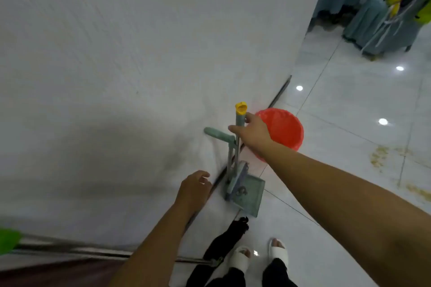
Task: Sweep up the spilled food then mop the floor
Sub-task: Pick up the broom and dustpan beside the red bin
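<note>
The right hand reaches to the green, yellow-capped broom handle that stands with the dustpan against the foot of the wall, fingers loosely spread around the shaft but not yet closed; the tools likely sit there for storage. The left hand hangs empty beside the dustpan, fingers half curled. The spilled food stains the floor tiles toward the right edge, beyond the red basin; no writing is readable.

The right hand touches the green broom handle standing against the wall with the dustpan. The left hand hangs open near the wall base. A red bucket sits just behind; yellowish spill marks the floor.
</note>
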`<control>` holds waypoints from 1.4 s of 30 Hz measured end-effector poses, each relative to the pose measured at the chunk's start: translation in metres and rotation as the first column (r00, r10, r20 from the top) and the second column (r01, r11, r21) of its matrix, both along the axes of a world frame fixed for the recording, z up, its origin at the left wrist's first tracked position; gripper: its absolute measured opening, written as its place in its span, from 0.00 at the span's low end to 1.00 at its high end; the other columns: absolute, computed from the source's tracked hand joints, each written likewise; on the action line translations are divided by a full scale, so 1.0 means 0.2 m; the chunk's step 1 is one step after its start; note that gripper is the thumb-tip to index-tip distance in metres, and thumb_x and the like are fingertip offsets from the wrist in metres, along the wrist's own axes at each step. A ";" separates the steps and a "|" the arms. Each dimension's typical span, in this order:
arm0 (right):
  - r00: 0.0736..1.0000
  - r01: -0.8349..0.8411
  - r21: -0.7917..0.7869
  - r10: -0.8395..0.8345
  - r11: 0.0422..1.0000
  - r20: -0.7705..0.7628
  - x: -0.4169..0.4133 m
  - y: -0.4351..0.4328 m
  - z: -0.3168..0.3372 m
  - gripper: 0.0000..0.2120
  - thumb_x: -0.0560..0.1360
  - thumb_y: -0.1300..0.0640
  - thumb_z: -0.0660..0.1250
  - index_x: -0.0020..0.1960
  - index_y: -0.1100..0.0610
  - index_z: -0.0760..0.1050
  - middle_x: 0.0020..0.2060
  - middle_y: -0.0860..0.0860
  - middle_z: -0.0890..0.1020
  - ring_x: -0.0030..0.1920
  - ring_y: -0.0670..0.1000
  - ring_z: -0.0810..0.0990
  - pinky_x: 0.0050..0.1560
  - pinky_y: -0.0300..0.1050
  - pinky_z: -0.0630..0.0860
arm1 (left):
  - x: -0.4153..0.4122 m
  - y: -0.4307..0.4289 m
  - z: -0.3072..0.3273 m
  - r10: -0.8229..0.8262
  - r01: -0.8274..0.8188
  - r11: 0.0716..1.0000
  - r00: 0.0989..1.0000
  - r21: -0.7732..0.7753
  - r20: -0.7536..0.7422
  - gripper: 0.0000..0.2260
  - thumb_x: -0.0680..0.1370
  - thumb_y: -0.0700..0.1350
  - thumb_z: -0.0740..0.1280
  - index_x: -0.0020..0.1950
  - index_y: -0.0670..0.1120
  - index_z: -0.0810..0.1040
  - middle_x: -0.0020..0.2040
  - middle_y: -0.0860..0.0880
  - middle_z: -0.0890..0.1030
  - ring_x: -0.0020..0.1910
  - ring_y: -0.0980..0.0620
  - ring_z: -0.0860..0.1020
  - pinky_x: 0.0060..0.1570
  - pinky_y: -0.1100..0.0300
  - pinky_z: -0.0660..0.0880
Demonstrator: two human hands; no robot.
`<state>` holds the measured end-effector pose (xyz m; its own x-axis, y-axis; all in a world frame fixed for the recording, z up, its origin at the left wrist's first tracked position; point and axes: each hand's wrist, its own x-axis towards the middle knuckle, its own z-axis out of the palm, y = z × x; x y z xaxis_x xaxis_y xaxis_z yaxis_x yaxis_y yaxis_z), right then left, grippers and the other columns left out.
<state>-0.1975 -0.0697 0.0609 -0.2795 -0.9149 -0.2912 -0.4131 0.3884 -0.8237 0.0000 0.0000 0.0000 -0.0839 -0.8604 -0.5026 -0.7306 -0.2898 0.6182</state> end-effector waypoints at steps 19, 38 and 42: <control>0.996 0.043 0.019 -0.042 0.999 -0.074 -0.29 0.20 -0.01 0.06 0.72 0.60 0.68 0.36 0.59 0.75 0.34 0.55 0.80 0.36 0.55 0.77 0.43 0.56 0.78 | -0.36 -0.20 -0.20 -0.299 0.439 0.846 0.861 -0.303 0.412 0.32 0.75 0.48 0.69 0.77 0.45 0.63 0.76 0.39 0.62 0.75 0.37 0.60 0.72 0.44 0.59; 0.953 0.266 0.195 -0.228 0.944 -0.198 -0.65 0.87 0.04 0.06 0.67 0.60 0.71 0.42 0.52 0.82 0.39 0.49 0.83 0.42 0.52 0.81 0.45 0.48 0.80 | -1.00 0.10 -0.35 -0.782 0.846 0.506 0.533 -0.169 0.322 0.07 0.81 0.49 0.58 0.49 0.48 0.72 0.47 0.49 0.80 0.45 0.49 0.78 0.40 0.58 0.66; 0.934 0.320 0.228 -0.265 0.919 -0.241 -0.65 0.94 0.01 0.10 0.63 0.53 0.69 0.40 0.57 0.84 0.37 0.53 0.85 0.39 0.53 0.82 0.43 0.51 0.82 | -1.03 0.18 -0.40 -0.794 0.868 0.475 0.494 -0.147 0.353 0.06 0.81 0.48 0.57 0.51 0.48 0.72 0.47 0.49 0.80 0.47 0.46 0.79 0.40 0.57 0.66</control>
